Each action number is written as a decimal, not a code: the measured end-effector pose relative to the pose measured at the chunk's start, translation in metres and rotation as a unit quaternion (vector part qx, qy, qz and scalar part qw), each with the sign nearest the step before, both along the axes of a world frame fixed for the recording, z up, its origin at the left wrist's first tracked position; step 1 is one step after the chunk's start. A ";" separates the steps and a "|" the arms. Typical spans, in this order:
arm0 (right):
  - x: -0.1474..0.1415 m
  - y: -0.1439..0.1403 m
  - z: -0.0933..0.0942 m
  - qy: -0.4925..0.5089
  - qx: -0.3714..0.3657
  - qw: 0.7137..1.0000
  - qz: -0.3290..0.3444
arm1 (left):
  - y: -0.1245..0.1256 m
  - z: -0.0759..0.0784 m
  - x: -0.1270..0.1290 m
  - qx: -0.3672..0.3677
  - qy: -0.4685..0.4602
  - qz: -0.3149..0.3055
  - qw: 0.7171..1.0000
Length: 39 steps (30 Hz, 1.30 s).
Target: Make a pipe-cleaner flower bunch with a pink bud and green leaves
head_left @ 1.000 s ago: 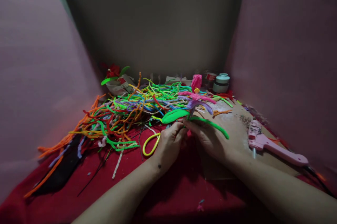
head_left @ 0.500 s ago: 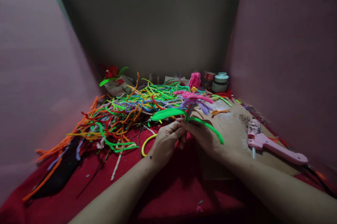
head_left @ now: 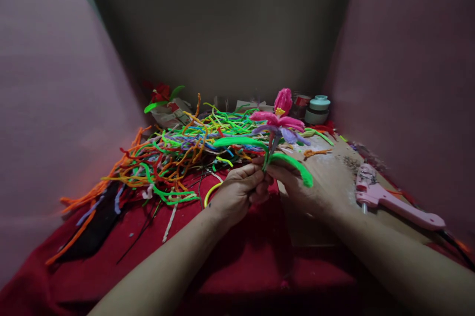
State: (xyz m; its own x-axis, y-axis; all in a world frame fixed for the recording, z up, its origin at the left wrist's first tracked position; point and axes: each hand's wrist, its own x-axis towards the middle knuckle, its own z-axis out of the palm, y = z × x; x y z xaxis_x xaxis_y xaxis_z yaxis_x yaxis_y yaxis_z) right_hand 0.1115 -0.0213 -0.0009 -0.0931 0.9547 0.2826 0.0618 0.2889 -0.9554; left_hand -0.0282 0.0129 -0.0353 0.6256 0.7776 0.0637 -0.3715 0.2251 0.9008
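Head view: both hands (head_left: pixel 260 188) around pipe-cleaner flower (head_left: pixel 279 125).

No readable text anywhere; red-white packet (head_left: pixel 171 108) at back left perhaps carries print, too dim and small to make out; red-banded jar (head_left: pixel 301 103) and pale lidded pot (head_left: pixel 318 109) at back right show no legible label; pink glue gun (head_left: pixel 393 200) unmarked.

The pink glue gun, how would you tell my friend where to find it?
Start at the brown cardboard sheet lying on the red cloth, to the right of the person's right hand. The pink plastic glue gun lies flat on that sheet's right side, handle pointing right. Unlike the fuzzy pipe cleaners in the colourful heap on the left, it is smooth, hard and pale pink.
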 end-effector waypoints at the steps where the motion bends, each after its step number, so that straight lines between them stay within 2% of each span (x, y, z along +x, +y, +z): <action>1: 0.000 -0.003 0.007 -0.019 0.000 1.000 0.003 | -0.001 0.001 0.000 -0.004 -0.010 -0.015 1.000; 4: 0.002 -0.009 0.020 -0.049 0.008 0.999 0.011 | -0.003 0.003 -0.001 -0.042 -0.039 -0.041 0.998; 6: 0.005 -0.008 0.017 -0.055 0.008 0.998 0.027 | -0.004 0.004 -0.002 -0.074 -0.054 -0.047 0.995; 13: 0.009 0.016 -0.034 -0.015 0.010 0.996 0.083 | -0.006 0.000 -0.005 -0.119 -0.086 -0.135 0.980; 16: 0.007 0.020 -0.041 0.030 -0.005 0.994 0.105 | -0.005 0.002 -0.006 -0.112 -0.078 -0.138 0.981; 18: 0.006 0.019 -0.036 0.040 -0.019 0.996 0.083 | -0.003 0.004 -0.007 -0.062 -0.042 -0.106 0.991; 20: 0.005 0.016 -0.028 0.018 -0.021 0.998 0.054 | 0.000 0.004 -0.007 0.028 0.035 -0.053 0.998; 22: 0.004 0.014 -0.024 -0.008 -0.024 0.999 0.030 | 0.002 0.002 -0.007 0.142 0.137 0.005 0.980; 24: 0.004 0.014 -0.026 -0.007 -0.024 1.000 0.011 | 0.004 -0.004 -0.007 0.269 0.229 0.077 0.932; 26: 0.003 0.016 -0.030 -0.010 -0.017 1.000 -0.009 | 0.006 -0.010 -0.007 0.377 0.289 0.149 0.867; 28: 0.001 0.018 -0.034 -0.022 -0.007 0.999 -0.025 | 0.006 -0.015 -0.006 0.436 0.315 0.194 0.821; 29: 0.000 0.019 -0.034 -0.028 -0.002 0.999 -0.032 | 0.006 -0.016 -0.006 0.442 0.320 0.205 0.813; 31: -0.003 0.019 -0.033 -0.037 0.003 0.998 -0.044 | 0.007 -0.016 -0.005 0.425 0.325 0.225 0.814; 36: -0.006 0.020 -0.032 -0.014 -0.003 0.999 -0.050 | 0.010 -0.014 -0.004 0.371 0.317 0.221 0.844; 39: -0.002 0.021 -0.035 -0.023 0.016 0.997 -0.065 | 0.011 -0.015 -0.004 0.354 0.321 0.218 0.851</action>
